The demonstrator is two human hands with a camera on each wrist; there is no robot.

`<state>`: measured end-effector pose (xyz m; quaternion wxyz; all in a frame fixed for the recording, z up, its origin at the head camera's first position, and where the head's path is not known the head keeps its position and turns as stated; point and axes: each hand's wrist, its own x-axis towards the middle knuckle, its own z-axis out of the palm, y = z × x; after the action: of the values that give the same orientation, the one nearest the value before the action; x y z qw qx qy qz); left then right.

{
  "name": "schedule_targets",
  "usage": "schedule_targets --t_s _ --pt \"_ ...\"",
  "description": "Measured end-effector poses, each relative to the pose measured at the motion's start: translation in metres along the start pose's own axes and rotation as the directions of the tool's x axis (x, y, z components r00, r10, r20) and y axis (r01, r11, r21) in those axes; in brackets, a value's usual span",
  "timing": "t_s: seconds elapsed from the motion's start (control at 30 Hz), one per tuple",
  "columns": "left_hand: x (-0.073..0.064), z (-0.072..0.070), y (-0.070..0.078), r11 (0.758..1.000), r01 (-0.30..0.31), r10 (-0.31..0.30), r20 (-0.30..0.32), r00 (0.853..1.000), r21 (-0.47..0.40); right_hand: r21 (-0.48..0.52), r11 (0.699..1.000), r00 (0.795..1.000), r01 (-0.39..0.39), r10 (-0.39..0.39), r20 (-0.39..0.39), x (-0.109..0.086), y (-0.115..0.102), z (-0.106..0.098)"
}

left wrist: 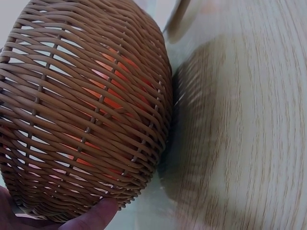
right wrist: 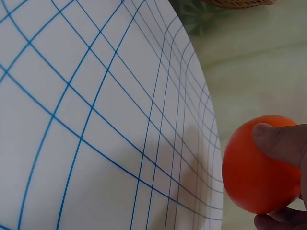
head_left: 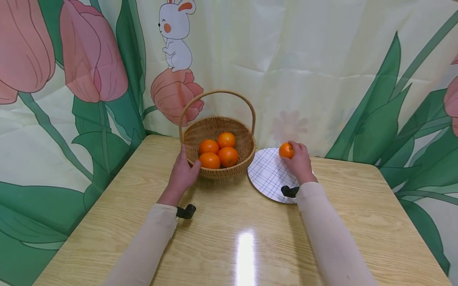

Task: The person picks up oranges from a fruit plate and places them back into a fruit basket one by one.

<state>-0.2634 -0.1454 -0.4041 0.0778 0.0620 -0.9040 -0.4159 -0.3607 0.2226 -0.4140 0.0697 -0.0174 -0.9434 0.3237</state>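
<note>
A wicker basket [head_left: 247, 161] with a tall arched handle stands at the back of the table, several oranges [head_left: 228, 156] inside it. My left hand [head_left: 183, 172] grips the left side of its rim, thumb toward the front; in the left wrist view the woven wall [left wrist: 86, 96] fills much of the picture and orange colour shows through the gaps. To the right lies a round white plate [head_left: 266, 174] with blue crossing lines. Over its far part my right hand [head_left: 298, 162] holds a single orange [right wrist: 259, 163] between thumb and fingers, and the palm is out of sight.
The wooden table [head_left: 222, 222] reaches back to a curtain [head_left: 315, 79] printed with tulips, leaves and a rabbit. Plate and basket stand side by side, nearly touching in the head view. A dark camera mount [head_left: 186, 211] sits at the left wrist, another [head_left: 290, 191] at the right.
</note>
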Motion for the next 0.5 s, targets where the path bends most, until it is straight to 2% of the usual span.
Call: schedule_targets --t_s 0.37,0.5 --pt "0.001 -0.002 0.000 0.999 -0.021 0.022 0.016 1.000 -0.028 -0.018 0.996 0.996 0.084 -0.084 -0.014 -0.010 -0.012 -0.006" --pt "0.001 -0.002 0.000 1.000 -0.011 0.011 0.020 1.000 -0.028 -0.024 0.994 0.994 0.106 -0.106 -0.015 -0.015 -0.017 -0.008"
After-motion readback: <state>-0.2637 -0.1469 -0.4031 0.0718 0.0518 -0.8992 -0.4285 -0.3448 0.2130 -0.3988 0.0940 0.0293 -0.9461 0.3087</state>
